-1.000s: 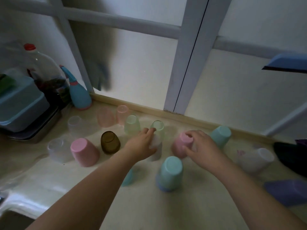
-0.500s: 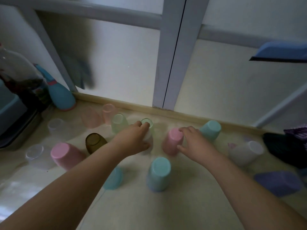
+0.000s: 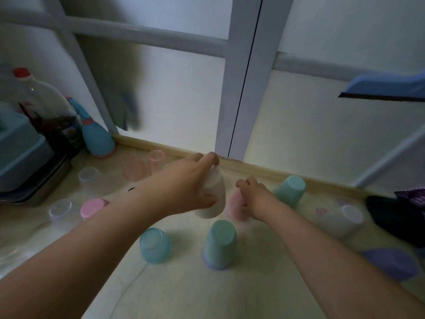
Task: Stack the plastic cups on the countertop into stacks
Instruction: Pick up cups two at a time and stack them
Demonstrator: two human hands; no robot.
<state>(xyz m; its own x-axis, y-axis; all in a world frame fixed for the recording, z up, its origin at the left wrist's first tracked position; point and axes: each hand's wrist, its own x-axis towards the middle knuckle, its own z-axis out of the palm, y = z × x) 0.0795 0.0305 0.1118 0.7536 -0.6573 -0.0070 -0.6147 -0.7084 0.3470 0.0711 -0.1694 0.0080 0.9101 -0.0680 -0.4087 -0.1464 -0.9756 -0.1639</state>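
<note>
Upside-down plastic cups are scattered over the pale countertop (image 3: pixel 184 291). My left hand (image 3: pixel 186 187) grips a white cup (image 3: pixel 215 196) and holds it raised and tilted above the counter. My right hand (image 3: pixel 255 196) wraps around a pink cup (image 3: pixel 234 207) standing just right of the white one. In front stand a teal cup over a purple one (image 3: pixel 219 244) and a translucent blue cup (image 3: pixel 155 245). Another teal cup (image 3: pixel 291 191) sits behind my right hand. Pink (image 3: pixel 92 207), clear (image 3: pixel 60 209) and pale pink (image 3: pixel 157 162) cups lie at the left.
A grey box on a metal tray (image 3: pixel 34 187), a red-capped bottle (image 3: pixel 41 100) and a blue spray bottle (image 3: pixel 96 139) crowd the left. A white cup (image 3: pixel 345 217), a purple cup (image 3: pixel 391 264) and dark cloth (image 3: pixel 395 215) lie right. The window frame (image 3: pixel 239 88) rises behind.
My left hand closed on the white cup and lifted it off the counter, tilting it. My right hand slid down around the pink cup. The camera shifted slightly.
</note>
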